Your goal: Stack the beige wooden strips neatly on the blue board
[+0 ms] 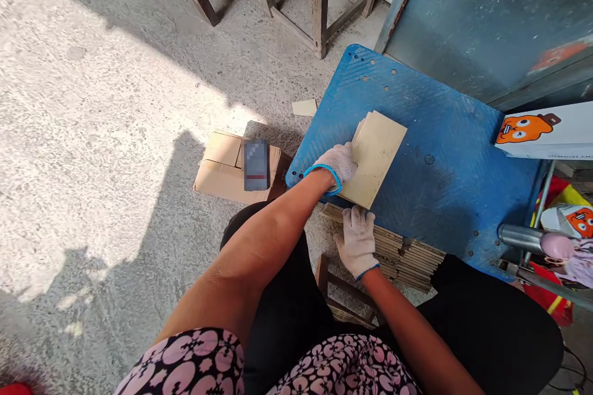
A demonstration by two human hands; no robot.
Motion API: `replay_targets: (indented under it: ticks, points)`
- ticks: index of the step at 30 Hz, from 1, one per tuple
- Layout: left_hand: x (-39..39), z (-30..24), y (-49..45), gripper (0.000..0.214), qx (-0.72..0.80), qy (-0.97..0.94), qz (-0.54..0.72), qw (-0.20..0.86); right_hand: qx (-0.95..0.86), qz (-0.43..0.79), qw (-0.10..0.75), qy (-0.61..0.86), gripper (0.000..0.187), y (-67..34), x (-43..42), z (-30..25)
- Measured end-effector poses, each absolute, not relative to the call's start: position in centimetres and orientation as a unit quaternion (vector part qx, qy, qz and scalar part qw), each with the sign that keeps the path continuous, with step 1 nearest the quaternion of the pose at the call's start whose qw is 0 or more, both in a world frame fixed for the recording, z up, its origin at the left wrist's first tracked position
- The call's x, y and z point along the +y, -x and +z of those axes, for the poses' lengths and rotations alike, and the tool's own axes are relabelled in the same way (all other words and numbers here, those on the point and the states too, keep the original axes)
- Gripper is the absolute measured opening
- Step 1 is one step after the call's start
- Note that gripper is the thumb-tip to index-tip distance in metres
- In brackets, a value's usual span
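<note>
A stack of thin tan boards (377,157) lies at an angle on the blue board-topped table (430,129). My left hand (337,163), in a white knit glove with a blue cuff, is closed at the left edge of this stack; its fingertips are partly hidden. Below, my right hand (357,244), gloved too, has its fingers stretched out towards the stack's near end. It rests over more tan boards (419,264), packed in rows beside the table's near edge, between my legs. Whether the right fingertips touch the upper stack I cannot tell.
A cardboard box (222,163) with a phone-like dark slab (256,165) on it stands on the concrete floor at left. One tan piece (304,107) lies near the table corner. Wooden stools (319,6) are behind. A white box (546,129) and metal tube (521,237) sit right.
</note>
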State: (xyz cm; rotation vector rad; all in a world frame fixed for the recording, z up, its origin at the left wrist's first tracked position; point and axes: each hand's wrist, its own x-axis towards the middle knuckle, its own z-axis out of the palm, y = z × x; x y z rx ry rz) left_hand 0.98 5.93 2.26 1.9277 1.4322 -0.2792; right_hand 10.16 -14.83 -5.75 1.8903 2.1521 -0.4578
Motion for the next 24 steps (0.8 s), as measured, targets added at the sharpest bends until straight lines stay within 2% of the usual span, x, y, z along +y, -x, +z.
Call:
replay_targets:
  ticks: [12,14,17,20,24]
  points:
    - [6.1,2.3,-0.1,0.049,0.556,-0.741,-0.118,0.357,0.738,-0.176,0.078,-0.647,0.068,-9.5,-15.9,-5.1]
    - [6.0,2.4,0.0,0.051,0.558,-0.738,-0.117,0.361,0.746,-0.173,0.062,-0.64,0.061,-9.7,-16.5,-5.2]
    - [5.9,2.5,0.0,0.051,0.558,-0.737,-0.112,0.365,0.75,-0.191,0.048,-0.631,0.037,-10.1,-17.2,-5.4]
    - [5.9,2.5,0.0,0.052,0.557,-0.741,-0.103,0.362,0.746,-0.258,0.099,-0.605,0.021,-10.2,-17.2,-5.8]
    - [5.9,2.4,0.1,0.051,0.551,-0.743,-0.1,0.366,0.707,-0.33,0.211,-0.588,0.024,-9.8,-16.3,-5.9]
